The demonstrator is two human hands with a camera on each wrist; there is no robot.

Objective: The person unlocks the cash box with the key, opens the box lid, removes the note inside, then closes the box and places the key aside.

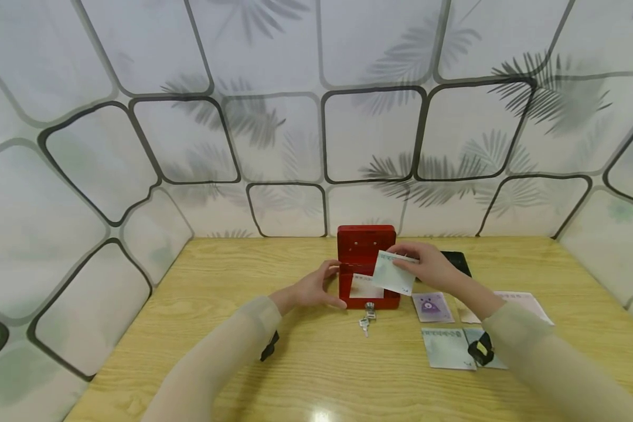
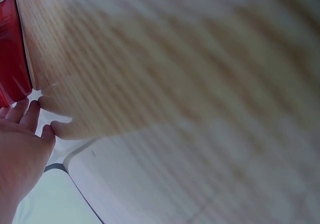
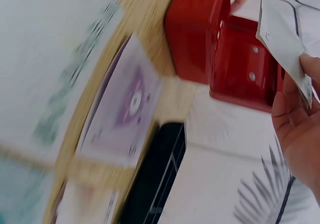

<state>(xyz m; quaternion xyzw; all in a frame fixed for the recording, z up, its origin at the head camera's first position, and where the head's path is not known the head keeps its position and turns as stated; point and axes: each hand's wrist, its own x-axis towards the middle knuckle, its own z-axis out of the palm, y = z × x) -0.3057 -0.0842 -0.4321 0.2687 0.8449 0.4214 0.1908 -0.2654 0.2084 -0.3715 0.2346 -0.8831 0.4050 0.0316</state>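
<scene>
While the left hand (image 1: pixel 315 288) lies at nine o'clock of the red box (image 1: pixel 358 303), thumb and fingers well apart, the right hand (image 1: pixel 431 266) pinches a pale green sheet (image 1: pixel 392 274) in the head view. This sheet is tilted before the right part of the box, whose lid stands up. Inside the box is a second pale sheet (image 1: pixel 363 287). At six o'clock of the box are a padlock (image 1: pixel 370 309) and keys (image 1: pixel 364 324); at four o'clock, a purple card (image 1: pixel 432 308) lies on the desk (image 1: pixel 306 375).

In the left wrist view, the left fingers reach to the box at ten o'clock; whether they press it, I cannot tell.

In the right wrist view, the sheet is held between thumb and fingers at three o'clock, near the box at one o'clock. A black object (image 3: pixel 152 176) is at seven o'clock.
</scene>
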